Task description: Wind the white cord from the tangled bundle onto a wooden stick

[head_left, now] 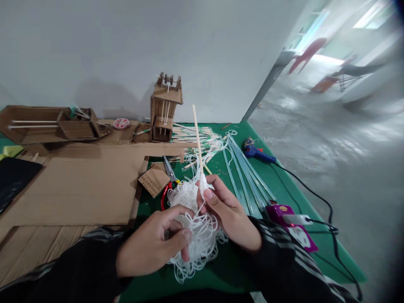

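Pale wall (214, 50) rose behind the green worktop (334, 261), where a cardboard structure (162, 109) stood on the far side. Over the middle of the worktop, the wooden stick (198, 139) was raised, almost upright, its top leaning slightly to the left. The right hand (222, 206) had a narrow grip, with thumb and fingers pressed on the white wrapping (203, 184) at the stick's lower end. The left hand (158, 242) was curved above the near heap of white cord (205, 248); I could not tell whether its grip pinched a strand.

To my judgement, the main danger was a tangle: the cord lay in many loose loops, so one pull could have lifted several together or made a knot. If the right grip had loosened, the wrapping might have opened or slid off. The red-handled scissors (166, 195), just left of the heap, could also have caught a loop.

As for its look, the stick was pale, straight and slender, with a bare upper part. The wrapping looked uneven and thicker than the wood; its material I could not tell.
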Demonstrator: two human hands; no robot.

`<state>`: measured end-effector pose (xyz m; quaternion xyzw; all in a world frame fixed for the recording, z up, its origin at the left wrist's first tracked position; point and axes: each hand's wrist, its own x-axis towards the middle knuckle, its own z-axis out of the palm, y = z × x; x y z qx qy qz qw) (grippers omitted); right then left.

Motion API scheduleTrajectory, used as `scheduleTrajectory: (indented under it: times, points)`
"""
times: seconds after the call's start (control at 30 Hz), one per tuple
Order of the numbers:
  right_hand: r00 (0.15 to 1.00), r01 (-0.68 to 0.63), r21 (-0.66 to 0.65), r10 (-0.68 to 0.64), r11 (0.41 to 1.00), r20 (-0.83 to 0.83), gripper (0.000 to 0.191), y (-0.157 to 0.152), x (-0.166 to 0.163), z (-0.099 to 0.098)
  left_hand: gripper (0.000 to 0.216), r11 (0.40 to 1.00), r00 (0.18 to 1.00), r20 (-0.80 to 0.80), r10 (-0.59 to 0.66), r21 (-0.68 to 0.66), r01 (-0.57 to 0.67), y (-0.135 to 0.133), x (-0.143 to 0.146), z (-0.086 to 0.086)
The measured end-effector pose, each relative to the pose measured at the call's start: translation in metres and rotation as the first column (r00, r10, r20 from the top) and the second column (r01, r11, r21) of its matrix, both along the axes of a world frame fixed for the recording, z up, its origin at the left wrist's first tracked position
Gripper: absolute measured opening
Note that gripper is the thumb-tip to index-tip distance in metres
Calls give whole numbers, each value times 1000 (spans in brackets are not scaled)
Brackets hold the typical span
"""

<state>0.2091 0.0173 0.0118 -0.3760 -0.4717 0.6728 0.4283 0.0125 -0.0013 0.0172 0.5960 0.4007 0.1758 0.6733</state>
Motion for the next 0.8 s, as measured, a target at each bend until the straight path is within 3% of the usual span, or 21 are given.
scheduleTrajectory:
  times: [0.13,0.37,0.6,0.8]
  points:
    - [1000,1,-6,-1,1000,22,23,0,0,0,21,999,1000,-16,16,36,-15,-1,2,3]
    - [998,1,-12,0,1000,60,28,0,1,4,26,995,992,102,73,-72,-66,-2,2,-3]
    - [999,-20,25,19,999,37,27,0,1,7,22,957,935,349,69,-289,37,4,-4,-7]
    - [998,-54,41,52,998,40,23,0,2,8,19,954,914,400,58,-293,67,6,-5,-9]
